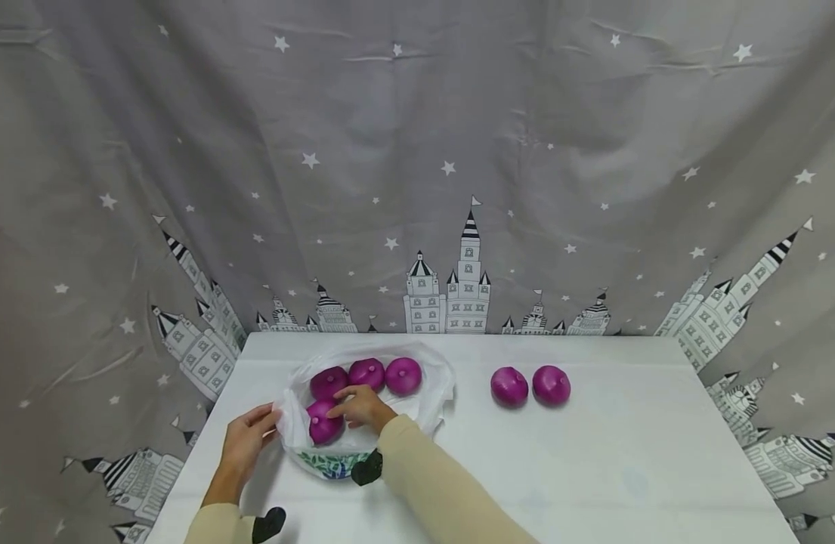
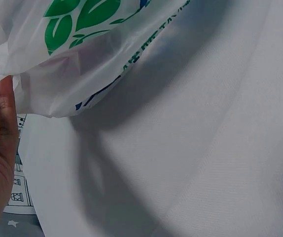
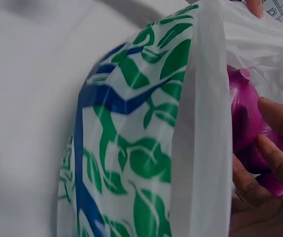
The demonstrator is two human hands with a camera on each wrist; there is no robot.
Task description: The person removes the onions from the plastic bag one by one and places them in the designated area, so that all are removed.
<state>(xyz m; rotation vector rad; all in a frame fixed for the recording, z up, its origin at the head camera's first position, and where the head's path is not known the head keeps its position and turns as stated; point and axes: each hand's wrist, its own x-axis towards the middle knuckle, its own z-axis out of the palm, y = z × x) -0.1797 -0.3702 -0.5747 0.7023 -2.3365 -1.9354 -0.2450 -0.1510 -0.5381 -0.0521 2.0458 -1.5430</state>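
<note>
A white plastic bag (image 1: 434, 378) with green leaf print lies open on the table, several purple-red onions inside it. My left hand (image 1: 247, 442) pinches the bag's left rim between thumb and fingers; the left wrist view shows that hand (image 2: 1, 126) at the gathered plastic. Inside the bag, my right hand (image 1: 363, 408) grips the nearest red onion (image 1: 324, 425). From the right wrist, its fingers (image 3: 274, 153) rest around the side of that onion (image 3: 245, 111), behind the printed bag wall. Three more onions, including one at the back right (image 1: 403, 376), sit behind it.
Two more red onions (image 1: 508, 387) (image 1: 552, 385) stand side by side on the white table (image 1: 594, 468), right of the bag. A grey curtain (image 1: 390, 113) with stars and castles hangs behind the table and along its sides.
</note>
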